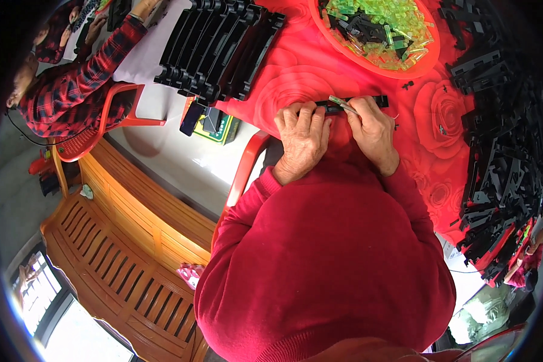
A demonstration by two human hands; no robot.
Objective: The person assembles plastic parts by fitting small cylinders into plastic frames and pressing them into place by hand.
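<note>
A black plastic strip (380, 101) lies on the red rose-patterned cloth (417, 113) in front of me. My left hand (303, 137) grips its left end, fingers curled and pressed together over it. My right hand (372, 131) is closed around a thin, greyish-green, stick-like tool (339, 101), whose far end slants leftward above the strip. The exact kind of tool is too small to tell. My fingers hide part of the strip's near side and left end.
A red basin (431, 51) of yellow-green clear pieces and black parts stands beyond my hands. Black strips (217, 48) are stacked at the far left, and a large heap of black parts (504, 151) covers the right. Another person in a checked sleeve (96, 75) works at the left.
</note>
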